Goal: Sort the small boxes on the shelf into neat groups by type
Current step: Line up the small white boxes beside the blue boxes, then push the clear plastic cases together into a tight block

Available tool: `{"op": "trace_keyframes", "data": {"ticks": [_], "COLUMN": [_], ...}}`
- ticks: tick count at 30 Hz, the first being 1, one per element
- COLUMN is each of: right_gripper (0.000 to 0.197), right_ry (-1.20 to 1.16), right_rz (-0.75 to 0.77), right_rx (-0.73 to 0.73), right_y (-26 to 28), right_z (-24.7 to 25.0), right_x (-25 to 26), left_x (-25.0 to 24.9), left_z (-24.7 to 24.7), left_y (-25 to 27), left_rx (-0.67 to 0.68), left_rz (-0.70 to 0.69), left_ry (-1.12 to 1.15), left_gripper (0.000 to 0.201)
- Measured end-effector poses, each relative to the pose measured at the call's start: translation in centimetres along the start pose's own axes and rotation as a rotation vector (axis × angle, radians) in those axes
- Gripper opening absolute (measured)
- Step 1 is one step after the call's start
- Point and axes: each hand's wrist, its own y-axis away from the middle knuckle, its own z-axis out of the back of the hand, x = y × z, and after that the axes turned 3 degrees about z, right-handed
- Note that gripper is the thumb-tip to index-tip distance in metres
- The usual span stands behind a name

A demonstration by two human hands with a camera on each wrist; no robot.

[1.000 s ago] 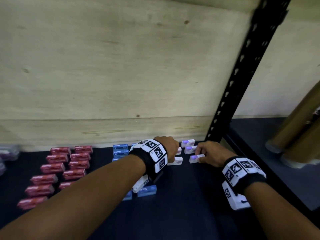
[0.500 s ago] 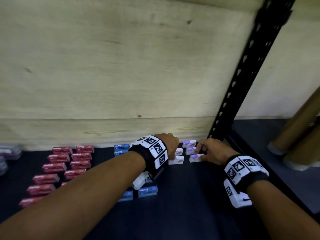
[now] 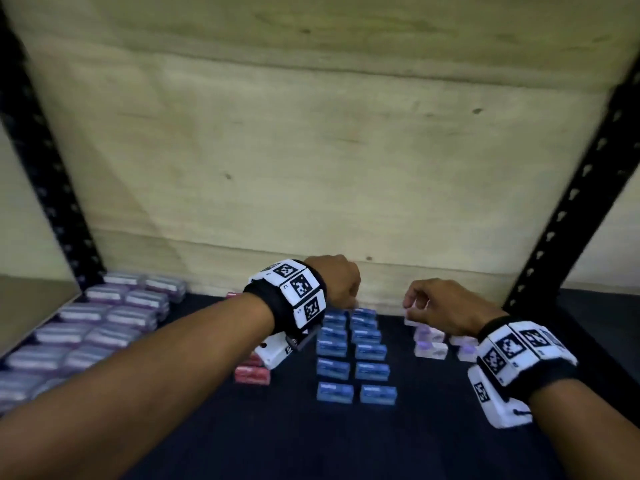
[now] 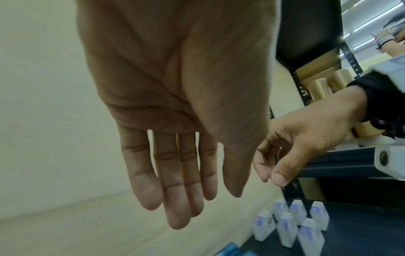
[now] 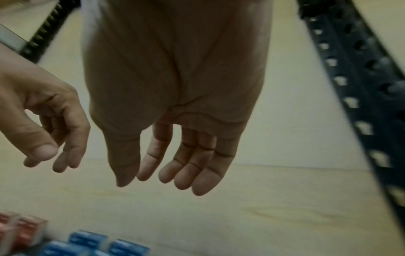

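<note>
The shelf has a dark surface and a pale plywood back panel, with black perforated uprights at either side.

Far left: clear-cased boxes with purple contents lie in two columns running front to back.

Next, red boxes are largely hidden behind the left forearm; one lies exposed at the front, and the right wrist view shows more of them just left of the blue group.

The left hand hangs above the back of the shelf, over the rear end of the blue group. Its fingers are straight and relaxed in the left wrist view, holding nothing.

Centre: blue boxes stand in two even columns, spaced apart, running from the back panel toward the front.

The right hand hovers above the white group. Its fingers are loosely spread and slightly bent, empty, and not touching any box.

Right: white boxes with purple marks sit in short rows near the right upright, partly covered by the right hand and wristband.
</note>
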Motion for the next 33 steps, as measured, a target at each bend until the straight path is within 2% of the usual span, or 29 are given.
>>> {"op": "trace_keyframes", "data": {"ticks": [8,16,23,28,33], "right_gripper": [0.007,0.011,0.016,0.021,0.033], "right_ry": [-0.02,0.0,0.005,0.005,0.082], "right_rz": [0.265,0.475,0.586,0.606,0.617], "right_rx": [0.064,0.153,0.241,0.298,0.299], "right_y": [-4.8,-7.4,-7.0,-6.8,-6.2], "right_z": [-2.4,-6.4,-9.6,-11.8,-13.2], "right_x": [13.8,26.5,33.4,36.4,38.5], "left_x": [12.0,21.2,25.2,27.6,28.6], "left_z": [1.6,-0.8,-3.8,-5.7,-7.8], "left_y": [11.6,22.3,28.6,31.0,31.9], "left_rx": [-0.051,-0.049,0.03,0.119,0.122], "left_rz": [0.309,0.559,0.613,0.602,0.596], "left_ry": [0.04,0.053,0.137,0.146,0.151], "left_gripper": [0.026,0.02,0.025,0.036,0.043]}}
